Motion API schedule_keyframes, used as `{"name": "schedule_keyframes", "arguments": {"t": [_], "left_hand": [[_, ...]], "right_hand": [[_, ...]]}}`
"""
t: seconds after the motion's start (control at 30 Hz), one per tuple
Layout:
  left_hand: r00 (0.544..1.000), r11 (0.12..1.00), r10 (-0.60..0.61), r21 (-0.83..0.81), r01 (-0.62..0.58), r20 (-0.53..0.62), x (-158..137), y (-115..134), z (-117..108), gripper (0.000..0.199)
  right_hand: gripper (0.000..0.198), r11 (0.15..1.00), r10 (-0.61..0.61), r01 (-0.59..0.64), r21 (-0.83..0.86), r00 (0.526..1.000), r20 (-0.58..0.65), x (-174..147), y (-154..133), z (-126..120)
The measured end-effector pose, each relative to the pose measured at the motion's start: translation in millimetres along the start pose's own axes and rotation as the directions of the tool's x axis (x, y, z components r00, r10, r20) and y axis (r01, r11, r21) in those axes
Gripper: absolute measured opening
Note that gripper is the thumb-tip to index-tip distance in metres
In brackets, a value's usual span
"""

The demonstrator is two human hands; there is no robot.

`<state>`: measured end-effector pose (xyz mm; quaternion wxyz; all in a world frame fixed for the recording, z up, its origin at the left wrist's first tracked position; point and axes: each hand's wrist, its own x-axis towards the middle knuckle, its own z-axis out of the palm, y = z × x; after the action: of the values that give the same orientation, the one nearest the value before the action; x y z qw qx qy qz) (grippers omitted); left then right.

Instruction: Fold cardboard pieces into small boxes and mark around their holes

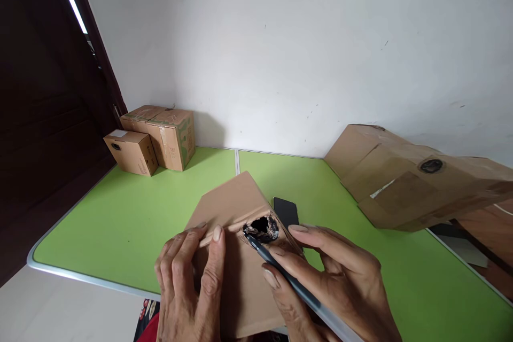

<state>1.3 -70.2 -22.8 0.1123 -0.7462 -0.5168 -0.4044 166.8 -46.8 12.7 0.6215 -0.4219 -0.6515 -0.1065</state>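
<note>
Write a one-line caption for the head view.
Left hand steadies a cardboard box while right hand holds a pen at its blackened hole.

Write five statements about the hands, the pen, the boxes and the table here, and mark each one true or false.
1. The right hand holds a dark pen whose tip is at a blackened hole in the cardboard box. True.
2. The left hand lies flat on the green table, away from the box. False: it rests on the box, fingers along its edge.
3. A black phone lies on the table just behind the box. True.
4. Two small cardboard boxes stand at the far left corner by the wall. True.
5. The large box on the right stands upright. False: it lies tilted on its side.
</note>
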Motion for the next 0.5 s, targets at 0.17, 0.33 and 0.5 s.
{"name": "schedule_keyframes", "arguments": {"t": [0.17, 0.33, 0.5], "left_hand": [[1.000, 1.000, -0.011, -0.002, 0.011, -0.011, -0.5, -1.3, 0.6, 0.111], [1.000, 1.000, -0.013, -0.009, 0.013, 0.005, -0.5, -4.0, 0.7, 0.111], [0.999, 1.000, -0.029, 0.009, 0.029, 0.015, 0.7, -7.3, 0.3, 0.113]], "right_hand": [[0.031, 1.000, 0.026, -0.026, 0.002, 0.999, 0.028, 0.8, -5.1, -1.3], [0.026, 0.996, 0.089, -0.090, 0.026, 0.995, 0.047, 0.0, -8.2, -4.9], [0.024, 0.994, 0.098, -0.101, 0.040, 0.993, 0.064, -0.4, -1.4, -9.9]]}}
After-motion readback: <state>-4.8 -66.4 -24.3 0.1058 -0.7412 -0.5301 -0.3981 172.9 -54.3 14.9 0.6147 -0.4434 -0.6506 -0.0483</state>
